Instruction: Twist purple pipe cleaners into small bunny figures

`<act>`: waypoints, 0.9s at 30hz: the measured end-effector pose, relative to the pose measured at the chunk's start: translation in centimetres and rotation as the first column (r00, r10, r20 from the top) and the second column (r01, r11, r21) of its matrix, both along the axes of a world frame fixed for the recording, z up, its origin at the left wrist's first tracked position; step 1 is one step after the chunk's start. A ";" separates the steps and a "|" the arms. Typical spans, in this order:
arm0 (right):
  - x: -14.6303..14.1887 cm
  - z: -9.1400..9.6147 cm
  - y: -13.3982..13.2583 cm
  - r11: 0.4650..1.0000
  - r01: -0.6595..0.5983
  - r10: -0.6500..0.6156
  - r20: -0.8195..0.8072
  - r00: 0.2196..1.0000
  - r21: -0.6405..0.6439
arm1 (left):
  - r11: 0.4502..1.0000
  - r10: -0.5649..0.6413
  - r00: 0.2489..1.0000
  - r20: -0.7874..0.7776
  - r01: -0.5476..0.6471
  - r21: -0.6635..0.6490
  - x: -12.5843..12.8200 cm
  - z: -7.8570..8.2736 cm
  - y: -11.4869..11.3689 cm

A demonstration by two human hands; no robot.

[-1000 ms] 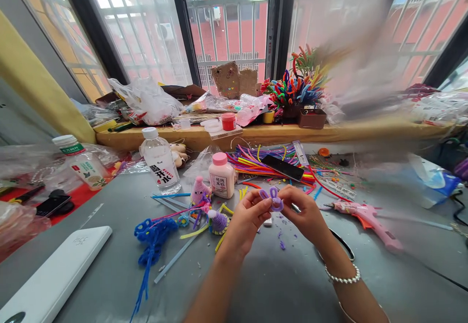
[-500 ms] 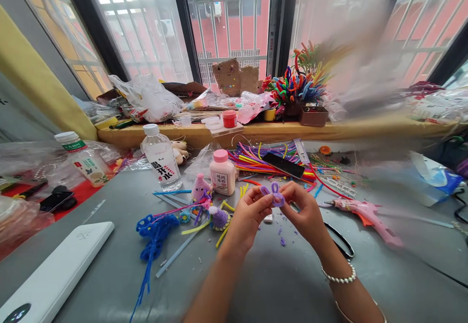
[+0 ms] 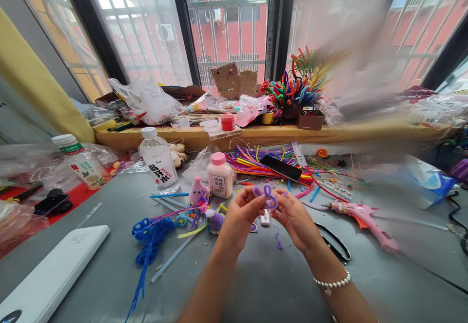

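A purple pipe cleaner (image 3: pixel 271 202), bent into several small loops, is held up above the grey table between my two hands. My left hand (image 3: pixel 239 218) pinches its left loops between thumb and fingers. On the other side, my right hand (image 3: pixel 295 220) is closed on its right end, and a purple tip shows between the fingers. Just below and behind lies a small white object (image 3: pixel 265 219), partly hidden. Purple fluff scraps (image 3: pixel 279 241) are scattered on the table under my hands. Left of them sit a pink pipe-cleaner figure (image 3: pixel 198 191) and a purple cone-shaped piece (image 3: pixel 214 220).
A pink glue gun (image 3: pixel 367 220) and black-handled tweezers-like tool (image 3: pixel 334 245) lie at right. Behind are a phone (image 3: pixel 281 168) on bundled pipe cleaners (image 3: pixel 243 164), a pink-capped bottle (image 3: pixel 220 176) and a water bottle (image 3: pixel 160 164). Blue pipe-cleaner work (image 3: pixel 151 235) and a white power bank (image 3: pixel 62 274) lie left.
My right hand has turned and its fingers have opened out slightly, moving down from the loops. The purple loops have shifted a little left and tilted. The view has moved slightly.
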State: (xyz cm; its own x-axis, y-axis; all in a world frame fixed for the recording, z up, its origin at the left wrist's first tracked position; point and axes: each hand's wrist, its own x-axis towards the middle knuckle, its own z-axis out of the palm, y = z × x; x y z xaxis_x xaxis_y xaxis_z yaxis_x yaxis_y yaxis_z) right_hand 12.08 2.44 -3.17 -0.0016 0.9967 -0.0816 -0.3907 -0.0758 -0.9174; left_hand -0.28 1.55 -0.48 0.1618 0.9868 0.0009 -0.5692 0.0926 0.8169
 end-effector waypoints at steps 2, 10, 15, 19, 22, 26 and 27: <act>0.6 0.5 -0.1 0.918 0.337 -0.380 0.218 0.899 0.208 | 0.997 0.075 0.993 -0.092 -0.074 0.021 -0.2 0.3 0.0; 1.6 3.0 -1.8 0.756 0.021 -0.468 0.518 0.715 0.654 | 0.954 0.265 0.904 -0.334 -0.196 0.227 -0.2 0.9 -0.5; 0.8 2.8 -2.0 0.845 -0.032 -0.225 0.410 0.884 0.534 | 0.917 0.341 0.847 -0.407 -0.204 0.344 0.0 0.6 -0.7; 0.2 2.8 -2.1 0.887 0.086 -0.232 0.277 0.932 0.453 | 0.862 0.441 0.780 -0.443 -0.231 0.451 0.6 0.5 -1.3; 0.1 2.8 -2.2 0.901 0.066 -0.195 0.262 0.945 0.429 | 0.863 0.444 0.809 -0.384 -0.273 0.424 0.9 0.4 -1.6; 0.2 2.8 -2.2 0.909 -0.007 -0.138 0.315 0.939 0.417 | 0.883 0.432 0.838 -0.334 -0.317 0.346 0.8 0.4 -1.4; 0.2 2.8 -2.2 0.907 -0.003 -0.147 0.324 0.934 0.420 | 0.897 0.406 0.855 -0.324 -0.305 0.320 0.7 0.4 -1.3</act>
